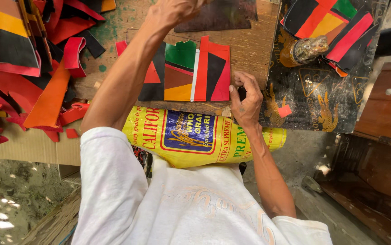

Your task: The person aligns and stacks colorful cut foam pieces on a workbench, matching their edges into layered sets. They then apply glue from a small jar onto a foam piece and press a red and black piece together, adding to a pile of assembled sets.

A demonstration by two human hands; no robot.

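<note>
Board centre: taken up by the patchwork panel (191, 72); bare wooden board (250, 43) shows to its right and above.
Left side: blocked by a heap of leather scraps (27, 68).
Right side: a glue pot (306, 49) and stacked leather pieces (329, 25) stand on the dark sheet (309, 100).
Front edge: the yellow sack (195, 136) overhangs it.

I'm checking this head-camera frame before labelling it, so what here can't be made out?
- Left hand: head view, its fingers are cut off by the top edge; any hold is unknowable.
- Right hand: curled at the patchwork panel; the small dark thing under its fingers is mostly covered.
- Dark sheet: cut off by the top edge.
- Glue bottle: too crusted to identify surely.
</note>
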